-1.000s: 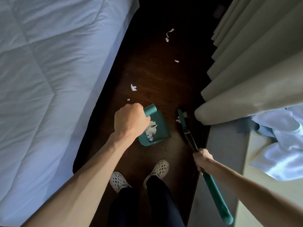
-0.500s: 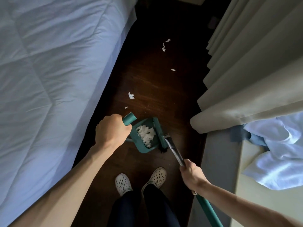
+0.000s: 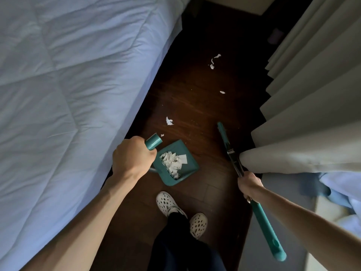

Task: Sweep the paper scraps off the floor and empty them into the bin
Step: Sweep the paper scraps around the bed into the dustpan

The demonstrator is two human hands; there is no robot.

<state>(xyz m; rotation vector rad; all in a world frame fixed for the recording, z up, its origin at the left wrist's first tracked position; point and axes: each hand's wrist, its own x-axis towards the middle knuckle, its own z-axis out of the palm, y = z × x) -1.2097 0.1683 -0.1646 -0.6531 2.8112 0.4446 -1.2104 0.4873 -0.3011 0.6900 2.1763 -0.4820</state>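
Observation:
My left hand (image 3: 132,157) grips the teal handle of a teal dustpan (image 3: 188,167) that rests on the dark wooden floor (image 3: 195,98) and holds a heap of white paper scraps (image 3: 172,162). My right hand (image 3: 249,185) grips a teal broom (image 3: 263,218); its head (image 3: 221,131) points away from me, to the right of the dustpan and apart from it. Loose scraps lie farther along the floor: one (image 3: 169,121) just beyond the dustpan, a small one (image 3: 222,92) mid-floor, and a torn strip (image 3: 214,61) farther off. No bin is in view.
A bed with a pale blue quilt (image 3: 74,90) borders the floor strip on the left. Beige curtains (image 3: 312,90) hang on the right, their hem touching the broom shaft. My feet in white perforated clogs (image 3: 168,202) stand just behind the dustpan. Crumpled white cloth (image 3: 343,184) lies far right.
The broom head has swung away from the dustpan's mouth to the right and forward, beside the curtain. The dustpan has shifted slightly right, still holding its scraps.

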